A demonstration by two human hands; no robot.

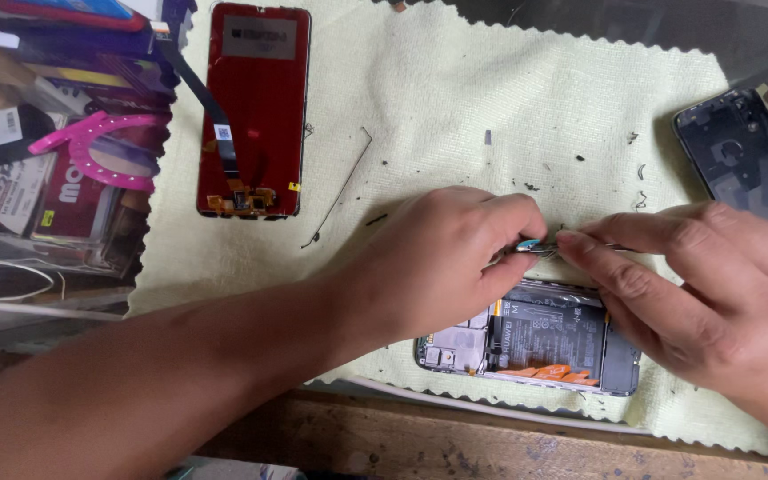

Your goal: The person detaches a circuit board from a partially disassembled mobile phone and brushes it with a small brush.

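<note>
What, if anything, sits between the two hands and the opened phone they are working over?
Nothing visible. The left hand and right hand meet directly above the opened phone, pinching a small metal part between their fingertips. The red screen panel lies well off to the side on the cloth.

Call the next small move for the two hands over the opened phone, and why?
Probably ease the small metal piece clear of the opened phone. Left hand and right hand both pinch it at their fingertips just above the phone's top edge, battery exposed below. What the piece is, I cannot tell.
</note>
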